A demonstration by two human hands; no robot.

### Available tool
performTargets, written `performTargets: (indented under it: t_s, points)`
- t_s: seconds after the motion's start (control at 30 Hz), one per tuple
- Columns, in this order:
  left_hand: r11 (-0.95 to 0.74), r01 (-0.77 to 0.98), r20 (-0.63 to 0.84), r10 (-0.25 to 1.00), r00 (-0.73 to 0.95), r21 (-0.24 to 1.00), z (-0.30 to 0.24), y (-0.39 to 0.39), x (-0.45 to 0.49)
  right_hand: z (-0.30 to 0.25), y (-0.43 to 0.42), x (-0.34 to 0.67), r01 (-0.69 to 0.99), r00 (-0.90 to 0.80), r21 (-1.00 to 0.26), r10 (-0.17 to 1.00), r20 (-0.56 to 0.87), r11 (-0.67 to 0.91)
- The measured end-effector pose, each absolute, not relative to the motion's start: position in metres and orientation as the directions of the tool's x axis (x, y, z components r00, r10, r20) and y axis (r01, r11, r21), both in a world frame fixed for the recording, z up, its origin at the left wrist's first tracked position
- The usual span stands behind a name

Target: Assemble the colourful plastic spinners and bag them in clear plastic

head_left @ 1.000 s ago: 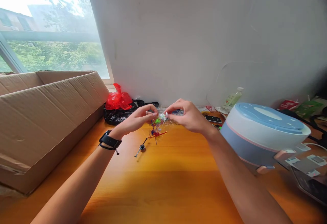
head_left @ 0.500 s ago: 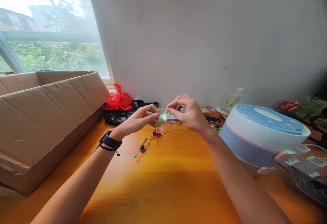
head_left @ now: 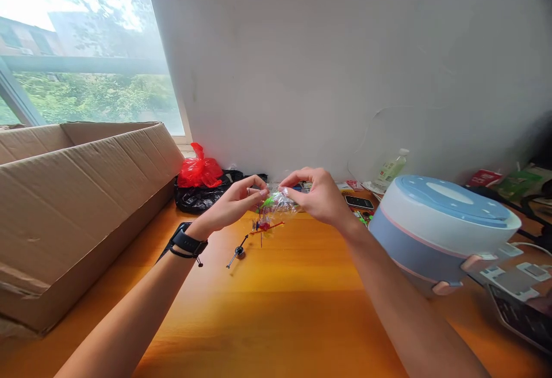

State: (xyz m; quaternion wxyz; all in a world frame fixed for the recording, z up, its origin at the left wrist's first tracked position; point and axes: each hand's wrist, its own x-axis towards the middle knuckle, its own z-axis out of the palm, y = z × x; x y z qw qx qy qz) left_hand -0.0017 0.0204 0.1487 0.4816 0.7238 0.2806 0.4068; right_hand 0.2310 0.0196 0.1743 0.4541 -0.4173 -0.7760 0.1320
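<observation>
A clear plastic bag is stretched between my two hands above the table. My left hand pinches its left side, thumb against forefinger, with a bright green piece right by the fingertips. On the other side my right hand has thumb and forefinger closed on the bag's upper edge. Red, blue and orange thin parts show at the lower part of the bag; whether they are inside or behind it I cannot tell. Nearer to me, a small dark round piece with a thin arrow-tipped rod rests on the table.
A large cardboard box stands on the left. Behind my left hand lie a red plastic bag and a black plastic bag. To the right are a phone, a bottle and a blue-and-white lunch box.
The green piece stood out as a long slanted strip between my hands; now only a short part shows by my left fingers. My right hand has shifted slightly left and down.
</observation>
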Motion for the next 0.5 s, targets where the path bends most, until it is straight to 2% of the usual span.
performTargets:
  t_s: [0.17, 0.23, 0.37, 0.5]
  points:
    - [-0.385, -0.018, 0.346, 0.806, 0.480, 0.923, 0.148, 0.022, 0.000, 0.168, 0.019, 0.218, 0.528, -0.139, -0.579, 0.736, 0.663, 0.622]
    - [-0.384, -0.027, 0.348, 0.802, 0.486, 0.923, 0.147, 0.022, 0.000, 0.164, 0.019, 0.214, 0.565, -0.166, -0.543, 0.730, 0.663, 0.621]
    - [-0.381, -0.027, 0.337, 0.780, 0.527, 0.924, 0.145, 0.024, 0.001, 0.161, 0.018, 0.214, 0.618, -0.282, -0.504, 0.768, 0.575, 0.604]
    - [-0.375, -0.024, 0.332, 0.788, 0.518, 0.927, 0.146, 0.025, 0.000, 0.169, 0.020, 0.224, 0.563, -0.322, -0.573, 0.796, 0.512, 0.596]
